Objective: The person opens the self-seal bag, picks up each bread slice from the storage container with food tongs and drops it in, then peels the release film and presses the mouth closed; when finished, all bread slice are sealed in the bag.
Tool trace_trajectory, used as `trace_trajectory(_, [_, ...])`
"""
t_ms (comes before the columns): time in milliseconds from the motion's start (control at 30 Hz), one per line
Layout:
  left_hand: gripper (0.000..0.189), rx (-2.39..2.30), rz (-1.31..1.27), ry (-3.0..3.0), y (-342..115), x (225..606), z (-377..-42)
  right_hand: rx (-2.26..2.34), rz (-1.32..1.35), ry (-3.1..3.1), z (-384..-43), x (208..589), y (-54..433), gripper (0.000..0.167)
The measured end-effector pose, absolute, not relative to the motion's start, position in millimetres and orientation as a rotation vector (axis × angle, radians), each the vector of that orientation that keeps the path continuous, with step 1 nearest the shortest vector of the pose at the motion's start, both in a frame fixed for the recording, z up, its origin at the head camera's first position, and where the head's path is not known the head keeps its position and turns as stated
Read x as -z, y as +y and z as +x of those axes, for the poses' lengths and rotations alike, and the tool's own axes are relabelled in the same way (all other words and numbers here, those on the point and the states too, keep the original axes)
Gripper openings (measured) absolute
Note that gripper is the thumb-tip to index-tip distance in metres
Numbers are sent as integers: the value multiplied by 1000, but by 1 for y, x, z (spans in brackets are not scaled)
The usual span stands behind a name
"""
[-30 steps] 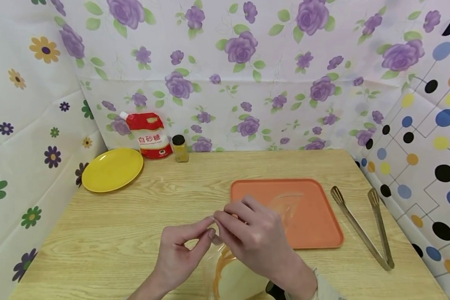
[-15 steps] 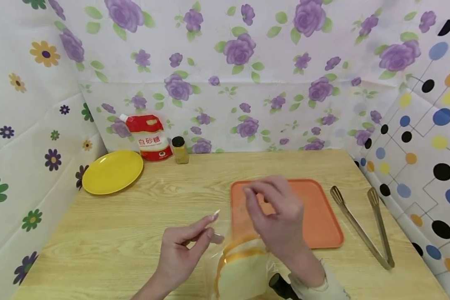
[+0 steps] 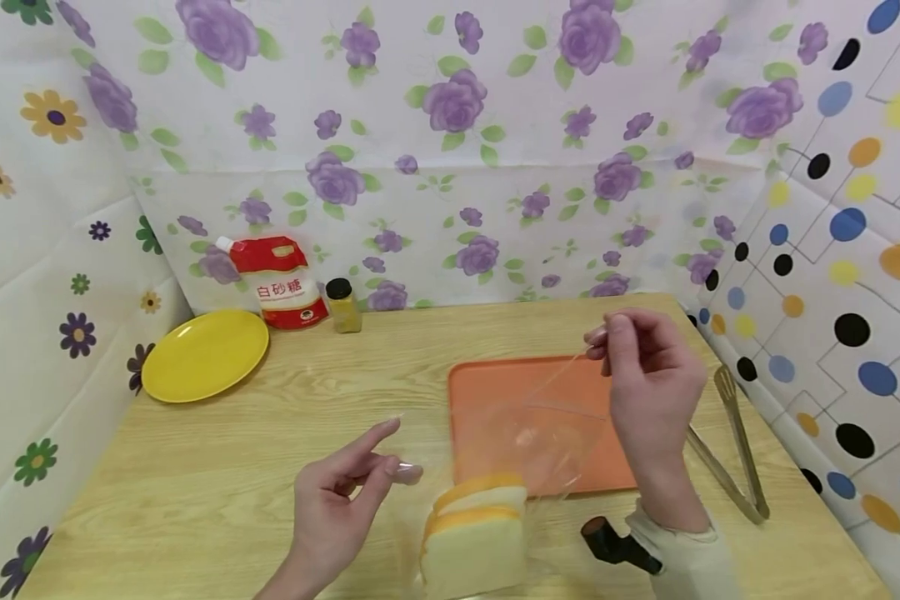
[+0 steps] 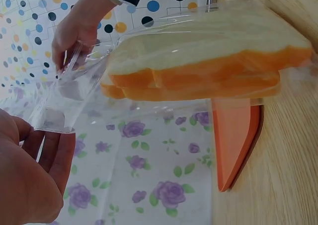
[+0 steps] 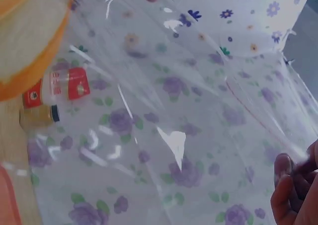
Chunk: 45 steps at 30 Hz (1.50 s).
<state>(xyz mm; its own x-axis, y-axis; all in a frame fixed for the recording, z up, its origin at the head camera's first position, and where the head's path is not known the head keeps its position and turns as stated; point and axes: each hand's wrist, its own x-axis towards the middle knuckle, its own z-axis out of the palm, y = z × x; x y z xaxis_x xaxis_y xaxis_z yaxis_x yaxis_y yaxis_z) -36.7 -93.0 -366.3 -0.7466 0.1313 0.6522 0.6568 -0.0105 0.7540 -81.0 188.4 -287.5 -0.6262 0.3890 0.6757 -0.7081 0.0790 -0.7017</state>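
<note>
Slices of bread with orange-brown crust sit inside a clear plastic bag, low in the middle of the head view. My left hand pinches one side of the bag's mouth between thumb and fingers, its index finger reaching out. Off to the right and higher, my right hand pinches the opposite edge, so the film stretches up from the bread. In the right wrist view the pulled film spans most of the picture, with the right fingertips on its edge.
An orange tray lies behind the bag, partly seen through the film. Metal tongs rest spread at the right. Toward the back left are a yellow plate, a red-and-white sugar pouch and a small black-lidded jar. Patterned cloths surround the table.
My hands were together at the bag's mouth; the right hand has moved away up and to the right, drawing the film out. More of the bread shows. The left hand stays nearly in place.
</note>
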Motion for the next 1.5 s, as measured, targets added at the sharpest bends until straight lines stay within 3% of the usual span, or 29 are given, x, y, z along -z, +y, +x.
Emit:
trace_trajectory(800, [35, 1847, -911, -1732, -93, 375, -40, -1636, -270, -1302, -84, 318, 338, 15])
trace_trajectory(1167, [31, 1854, -933, -1719, -91, 371, -45, -1747, -601, -1694, -49, 370, 339, 14])
trace_trajectory(1500, [32, 1858, -941, -1712, -90, 372, -48, -1798, -743, -1905, -25, 415, 342, 20])
